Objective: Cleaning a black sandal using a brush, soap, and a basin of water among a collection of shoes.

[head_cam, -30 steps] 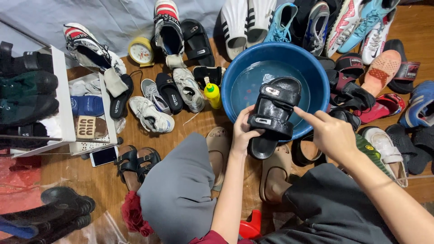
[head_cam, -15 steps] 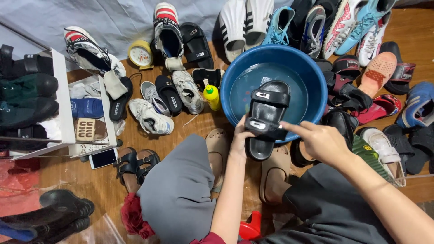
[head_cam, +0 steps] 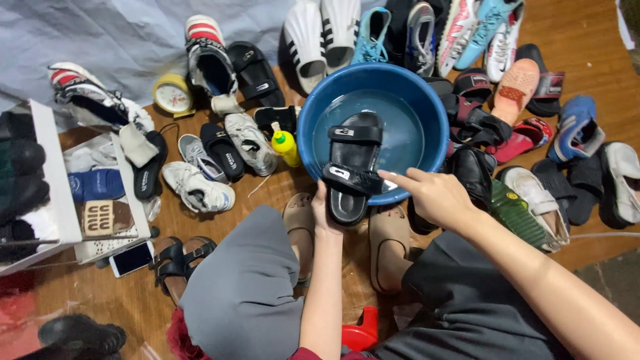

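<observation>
A black rubber sandal [head_cam: 352,167] with two broad straps lies tilted over the near rim of a round blue plastic basin [head_cam: 437,120] holding shallow clear water, toe toward the water, heel outside. The left hand [head_cam: 322,212] grips the heel from below, fingers curled round the sole. The right hand [head_cam: 433,195] rests at the sandal's right edge, index finger extended onto the near strap, other fingers loosely bent. Around the basin on the wooden floor [head_cam: 587,33]: a yellow squeeze bottle [head_cam: 285,145] just beside its left wall, grey sneakers [head_cam: 250,141], a yellow clock [head_cam: 172,95], many crowded shoes, and a phone [head_cam: 131,258] near a white shelf [head_cam: 57,180].
</observation>
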